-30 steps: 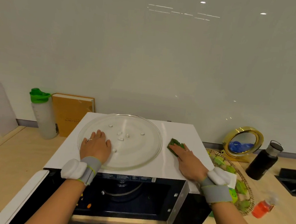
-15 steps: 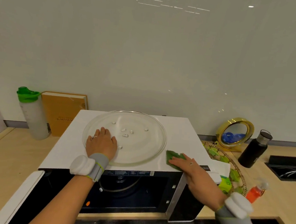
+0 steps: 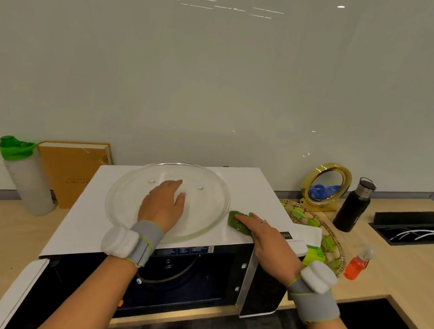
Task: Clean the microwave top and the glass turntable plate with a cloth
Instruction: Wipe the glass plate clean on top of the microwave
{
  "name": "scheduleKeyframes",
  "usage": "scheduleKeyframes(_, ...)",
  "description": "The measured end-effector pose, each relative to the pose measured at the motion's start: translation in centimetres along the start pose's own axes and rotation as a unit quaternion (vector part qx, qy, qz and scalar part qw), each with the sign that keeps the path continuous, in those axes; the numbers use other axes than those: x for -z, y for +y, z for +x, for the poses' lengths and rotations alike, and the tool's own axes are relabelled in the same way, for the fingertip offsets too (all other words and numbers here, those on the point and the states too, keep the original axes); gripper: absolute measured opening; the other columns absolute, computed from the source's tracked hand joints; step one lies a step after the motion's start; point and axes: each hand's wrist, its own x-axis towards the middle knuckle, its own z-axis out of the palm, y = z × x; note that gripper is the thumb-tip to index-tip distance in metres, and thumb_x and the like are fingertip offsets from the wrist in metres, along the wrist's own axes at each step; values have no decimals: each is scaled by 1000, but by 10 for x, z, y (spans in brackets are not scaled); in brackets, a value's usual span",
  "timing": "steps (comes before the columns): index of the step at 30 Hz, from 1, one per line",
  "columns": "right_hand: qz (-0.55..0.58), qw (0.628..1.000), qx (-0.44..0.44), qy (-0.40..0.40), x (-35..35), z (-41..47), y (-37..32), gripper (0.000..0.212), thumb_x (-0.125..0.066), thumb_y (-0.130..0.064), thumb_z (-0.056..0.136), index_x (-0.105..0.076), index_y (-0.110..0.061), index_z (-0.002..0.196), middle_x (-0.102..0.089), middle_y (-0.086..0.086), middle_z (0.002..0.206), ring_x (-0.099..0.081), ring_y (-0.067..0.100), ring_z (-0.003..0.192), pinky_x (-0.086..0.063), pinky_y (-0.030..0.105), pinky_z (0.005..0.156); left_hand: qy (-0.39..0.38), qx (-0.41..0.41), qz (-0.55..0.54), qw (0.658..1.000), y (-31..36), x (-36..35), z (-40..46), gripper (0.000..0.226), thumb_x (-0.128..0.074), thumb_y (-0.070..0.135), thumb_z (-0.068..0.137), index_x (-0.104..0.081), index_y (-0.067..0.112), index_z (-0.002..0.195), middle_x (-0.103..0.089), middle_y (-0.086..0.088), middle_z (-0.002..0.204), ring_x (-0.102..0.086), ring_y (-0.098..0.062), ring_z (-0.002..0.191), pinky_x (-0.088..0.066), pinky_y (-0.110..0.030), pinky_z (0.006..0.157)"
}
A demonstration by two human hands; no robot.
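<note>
The round glass turntable plate lies on the white microwave top. My left hand lies flat on the middle of the plate, fingers straight and pointing away from me. My right hand presses a green cloth onto the microwave top just beside the plate's right rim, near the front right corner. The fingers lie flat over the cloth. The microwave door hangs open at the lower left, and the dark cavity shows below.
A bottle with a green lid and a brown book stand left of the microwave. To the right are a woven basket with green pieces, a gold-framed mirror, a black flask, a small orange bottle and a cable recess.
My left hand slid from the plate's near-left rim to its middle. My right hand dragged the green cloth from the far right of the top toward the front, then against the plate's rim.
</note>
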Motion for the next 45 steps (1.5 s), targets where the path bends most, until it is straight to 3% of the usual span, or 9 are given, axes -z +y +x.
scheduleKeyframes(7, 20, 997, -18, 76, 5, 3, -1, 39, -40, 3, 93, -52, -12, 127, -60, 6, 124, -55, 20, 114, -36, 18, 94, -220, -205, 0, 954, 60, -25, -15, 61, -63, 23, 86, -37, 30, 142, -37, 7, 148, -34, -13, 137, -24, -26, 116)
scheduleKeyframes(13, 63, 986, 7, 153, 20, -5, 3, 14, -49, -3, 92, -50, -3, 106, -53, 6, 98, -47, 16, 82, -32, 15, 69, -177, -206, -79, 959, 79, -32, -6, 26, -67, 11, 82, -65, 21, 107, -65, 0, 97, -59, -13, 92, -47, -33, 95)
scheduleKeyframes(16, 155, 979, -21, 131, 31, -13, 6, 20, -60, -13, 90, -45, -12, 103, -51, 3, 96, -53, 16, 78, -44, 24, 69, -167, -208, -160, 950, 91, -24, -1, 23, -60, 1, 85, -64, 22, 93, -58, 0, 91, -51, -5, 62, -48, -18, 71)
scheduleKeyframes(21, 221, 969, -62, 93, 53, -32, 18, 39, -74, -6, 76, -47, -16, 103, -57, -3, 84, -56, 5, 75, -49, 23, 69, -240, -184, -292, 907, 129, -31, -5, 38, -47, -9, 88, -58, 27, 86, -54, -3, 87, -55, -22, 80, -51, -32, 83)
scheduleKeyframes(30, 433, 887, -105, 122, 100, -48, 68, 12, -47, -4, 57, -46, -13, 65, -49, -7, 53, -44, 1, 50, -34, 16, 49, -225, -206, -282, 909, 194, -66, -12, 30, -49, -6, 88, -55, 24, 87, -51, 3, 77, -47, -15, 64, -41, -17, 53)
scheduleKeyframes(34, 438, 888, -93, 105, 118, -48, 109, 21, -54, 2, 82, -45, -16, 74, -48, -11, 49, -43, -3, 45, -34, 14, 47, -204, -205, -280, 916, 225, -84, -11, 24, -55, 4, 90, -55, 28, 86, -54, -8, 85, -50, -18, 68, -43, -22, 60)
scheduleKeyframes(38, 418, 904, -67, 63, 139, -44, 153, 20, -49, 3, 93, -52, -15, 85, -55, -8, 57, -51, -1, 52, -43, 14, 53, -227, -123, -316, 913, 250, -104, -14, 21, -59, 3, 89, -56, 20, 100, -54, -4, 75, -50, -16, 59, -42, -12, 41)
scheduleKeyframes(41, 416, 909, -37, -12, 151, -41, 180, 23, -60, 7, 84, -55, -12, 95, -59, 14, 86, -61, 14, 74, -54, 20, 69, -284, -76, -327, 898, 256, -128, -18, 37, -55, -7, 89, -56, 14, 119, -64, -1, 76, -59, -6, 62, -50, -9, 56)
scheduleKeyframes(45, 379, 923, -17, -70, 155, -38, 212, 40, -64, 19, 75, -54, -14, 96, -61, 13, 87, -60, 18, 79, -54, 23, 71, -225, 41, -418, 879, 256, -169, -36, 47, -49, -12, 88, -53, 5, 131, -62, -7, 111, -63, -6, 81, -50, -10, 77)
